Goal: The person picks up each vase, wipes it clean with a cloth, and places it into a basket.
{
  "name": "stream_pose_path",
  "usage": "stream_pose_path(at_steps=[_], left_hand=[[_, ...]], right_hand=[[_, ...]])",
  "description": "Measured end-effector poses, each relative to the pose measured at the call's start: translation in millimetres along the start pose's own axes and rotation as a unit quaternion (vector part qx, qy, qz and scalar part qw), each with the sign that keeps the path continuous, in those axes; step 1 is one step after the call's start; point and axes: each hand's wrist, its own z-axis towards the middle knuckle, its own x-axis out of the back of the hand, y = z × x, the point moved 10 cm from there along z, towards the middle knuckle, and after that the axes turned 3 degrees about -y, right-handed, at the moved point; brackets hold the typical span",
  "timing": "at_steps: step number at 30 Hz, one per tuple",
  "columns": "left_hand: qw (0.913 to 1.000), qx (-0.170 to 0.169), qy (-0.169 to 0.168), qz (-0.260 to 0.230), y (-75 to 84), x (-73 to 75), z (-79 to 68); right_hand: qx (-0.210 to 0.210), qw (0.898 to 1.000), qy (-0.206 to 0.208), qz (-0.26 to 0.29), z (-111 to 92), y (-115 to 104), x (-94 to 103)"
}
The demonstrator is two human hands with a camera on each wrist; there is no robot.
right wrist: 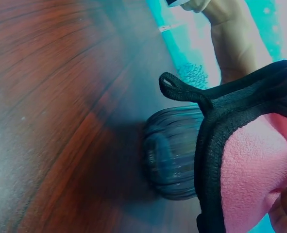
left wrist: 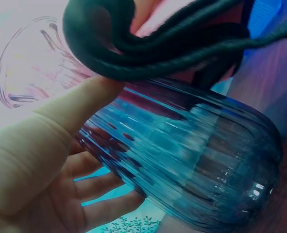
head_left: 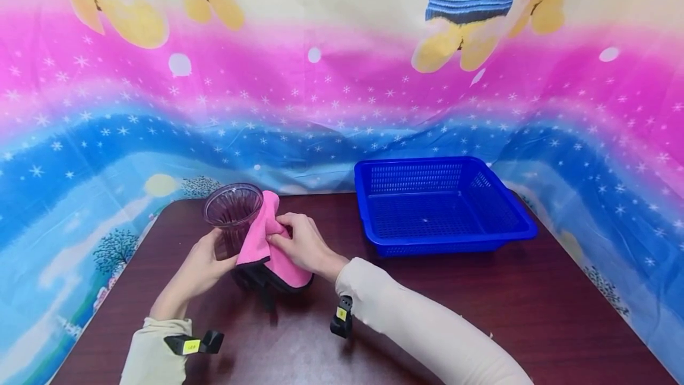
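A clear ribbed glass vase (head_left: 231, 218) with a flared rim stands at the table's left side, tilted in the left wrist view. My left hand (head_left: 200, 266) grips it below the flare, thumb on the near side and fingers behind. A pink cloth (head_left: 262, 236) with black edging lies against the vase's right side, reaching up to the rim. Pinched between thumb and fingers, the cloth is held by my right hand (head_left: 304, 245). Its black edging (right wrist: 209, 155) and a small hanging loop (right wrist: 179, 90) cover part of the vase's rounded base (right wrist: 170, 155) in the right wrist view.
At the back right of the dark wooden table (head_left: 427, 308) sits a blue plastic basket (head_left: 449, 242) with perforated walls. A printed curtain (head_left: 320, 94) with snowflakes and bears hangs behind the table and along both sides.
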Motion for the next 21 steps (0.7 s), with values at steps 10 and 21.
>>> stream_pose_path(at_steps=[10,21], left_hand=[[0.9997,-0.002,-0.002,0.024,0.0,0.5,-1.1],[1.0,-0.004,-0.002,0.009,1.3,0.0,-1.1]], right_hand=[[0.008,1.0,0.013,0.011,2,-11,7.9],[0.001,0.999,0.0,-0.036,3,-13,5.0]])
